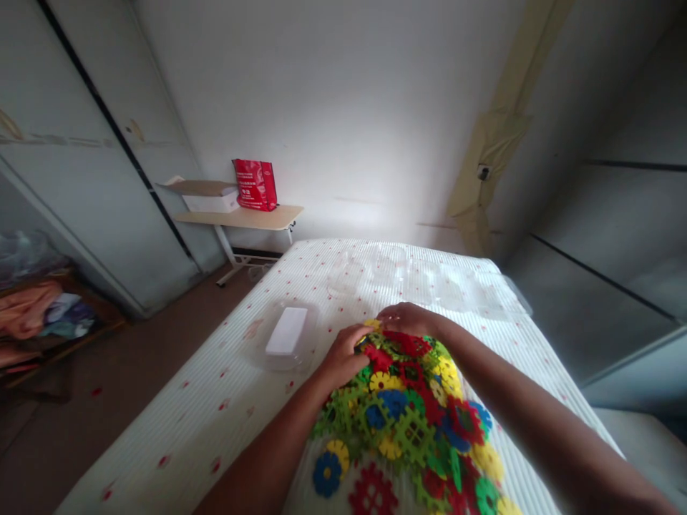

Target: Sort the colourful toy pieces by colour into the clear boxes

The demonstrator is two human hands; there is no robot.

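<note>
The person is standing or sitting at the near end of a bed [225, 400], which is wearing a white cover dotted with red. A pile of plastic discs [413, 422] is lying on the cover right in front of the person. The discs are toothed and slotted, in red, green, yellow and blue, with a few loose ones trailing toward the near edge.

Both forearms are reaching in over this pile. The left hand [342, 356] is resting on the pile's far-left edge with its fingers curled inward. Its fingertips are meeting at a yellow disc [371, 324] at the far rim of the heap. Whether they are actually pinching that disc cannot be told. The right hand [408, 318] is lying palm-down over the far edge of the pile with its fingers bent toward the same yellow disc. Its underside is hidden, so its hold cannot be told either.

Just left of the left hand, a clear box [311, 336] is sitting on the cover, holding a white block [286, 330]. Further up the bed, several clear tubs [386, 268] are showing only faintly.

Beyond the bed, a side table [241, 217] is carrying a red bag [255, 184] and an open cardboard box [207, 193]. Clothes [26, 315] are lying heaped at the far left.
</note>
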